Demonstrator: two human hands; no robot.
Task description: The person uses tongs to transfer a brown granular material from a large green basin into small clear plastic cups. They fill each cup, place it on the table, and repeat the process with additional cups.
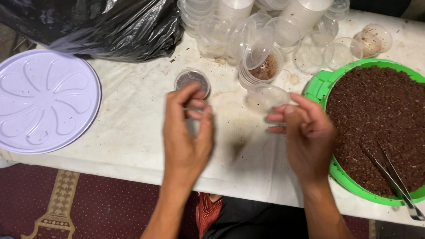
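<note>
The left hand [186, 136] is raised above the white table [137, 125], back toward the camera, wrist bent slightly. Its fingers [194, 104] curl in toward the thumb and pinch a small clear plastic piece [195, 117]; it is too blurred to say whether that is a lid or a cup. The right hand [307, 135] hovers at the same height, just left of the round green plastic basin [321, 83]. Its fingers are loosely bent and slightly apart, the tips pointing toward the left hand, and they close on nothing.

The green basin is filled with dark brown crumbly soil [384, 121], and a pair of metal tongs [391, 178] lies on the soil near its front edge, handle jutting over the rim. Left of the basin, just beyond the left hand's fingertips, a small clear round cup holding dark material [192, 79] stands on the table. Between that cup and the basin sits a short stack of clear cups with a little brown soil in the top one [264, 67], and an empty clear lid [266, 96] lies in front of it. Behind the basin, heaps of empty clear plastic cups and lids [264, 4] crowd the table's far edge.

Far left of the basin, a round pale lilac plastic tray with a petal pattern [36, 100] overhangs the table's corner, and a black plastic bag [93, 22] lies behind it. The tabletop is stained and dusted with crumbs. Below is a dark red patterned carpet [78, 211].
</note>
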